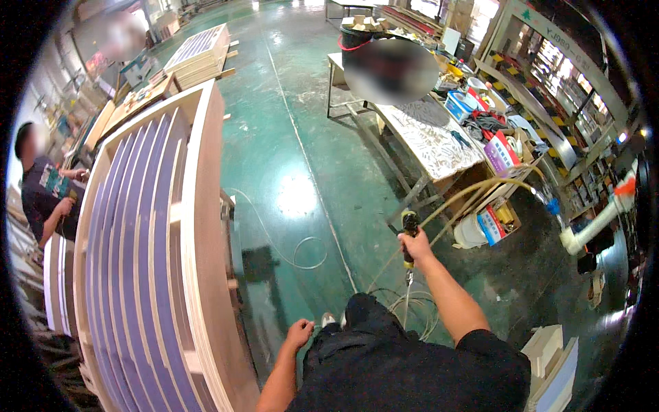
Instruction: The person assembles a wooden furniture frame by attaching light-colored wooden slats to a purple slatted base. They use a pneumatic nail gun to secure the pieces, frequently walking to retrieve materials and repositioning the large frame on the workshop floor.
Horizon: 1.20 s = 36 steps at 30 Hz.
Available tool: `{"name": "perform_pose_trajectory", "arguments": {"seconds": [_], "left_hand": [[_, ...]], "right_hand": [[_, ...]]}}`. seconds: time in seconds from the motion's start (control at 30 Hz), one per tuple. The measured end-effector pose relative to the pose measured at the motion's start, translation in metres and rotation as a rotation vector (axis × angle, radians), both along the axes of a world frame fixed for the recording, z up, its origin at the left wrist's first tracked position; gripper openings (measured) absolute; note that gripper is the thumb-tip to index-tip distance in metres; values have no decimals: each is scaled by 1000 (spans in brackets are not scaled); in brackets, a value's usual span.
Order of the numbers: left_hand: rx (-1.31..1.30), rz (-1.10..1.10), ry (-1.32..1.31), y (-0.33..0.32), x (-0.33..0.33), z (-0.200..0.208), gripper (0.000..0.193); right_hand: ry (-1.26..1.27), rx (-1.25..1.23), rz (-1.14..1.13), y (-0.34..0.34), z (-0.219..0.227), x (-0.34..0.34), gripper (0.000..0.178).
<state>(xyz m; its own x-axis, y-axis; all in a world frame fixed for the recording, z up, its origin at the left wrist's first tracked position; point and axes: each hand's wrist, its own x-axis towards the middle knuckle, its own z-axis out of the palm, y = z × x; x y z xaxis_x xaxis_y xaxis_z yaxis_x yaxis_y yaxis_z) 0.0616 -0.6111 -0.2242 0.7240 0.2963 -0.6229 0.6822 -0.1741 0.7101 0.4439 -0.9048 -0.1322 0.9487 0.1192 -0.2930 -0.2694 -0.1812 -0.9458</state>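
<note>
My right hand (414, 246) is wrapped round a black-and-yellow air tool (410, 258), held out in front of me over the floor. A silver fitting shows at the tool's lower end, with a thin hose below it. Low by my left side hangs my left hand (300, 332), its fingers curled and nothing visible in them. To its left stands a long wooden frame stack (206, 165) with purple panels (147, 199) set between pale strips. The left hand is apart from it.
A cluttered workbench (439, 154) stands ahead right, with a white bucket (470, 232) and cartons beneath. Yellowish hoses (480, 185) cross at right; a coiled hose (419, 305) lies by my feet. Another person (48, 192) works beyond the frame stack. White-edged boards (552, 371) stand lower right.
</note>
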Motion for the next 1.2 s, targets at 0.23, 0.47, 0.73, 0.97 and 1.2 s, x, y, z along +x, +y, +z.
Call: {"name": "perform_pose_trajectory", "arguments": {"seconds": [0.23,0.47,0.73,0.97,1.2], "left_hand": [[107,-188,455,73,50,-90,35],[246,120,422,97,192,-86,36],[222,64,241,184,428,-98,35],[-148,186,163,234,651,-78,18],[14,-32,284,278,786,-88,23]], "right_hand": [[171,136,-116,44,17,189,17],[230,69,-229,54,-38,397,18],[320,397,-185,49,14,562,21],[51,-900,-166,29,-53,698,78],[-26,-1158,-99,-2,-145,750,78]]}}
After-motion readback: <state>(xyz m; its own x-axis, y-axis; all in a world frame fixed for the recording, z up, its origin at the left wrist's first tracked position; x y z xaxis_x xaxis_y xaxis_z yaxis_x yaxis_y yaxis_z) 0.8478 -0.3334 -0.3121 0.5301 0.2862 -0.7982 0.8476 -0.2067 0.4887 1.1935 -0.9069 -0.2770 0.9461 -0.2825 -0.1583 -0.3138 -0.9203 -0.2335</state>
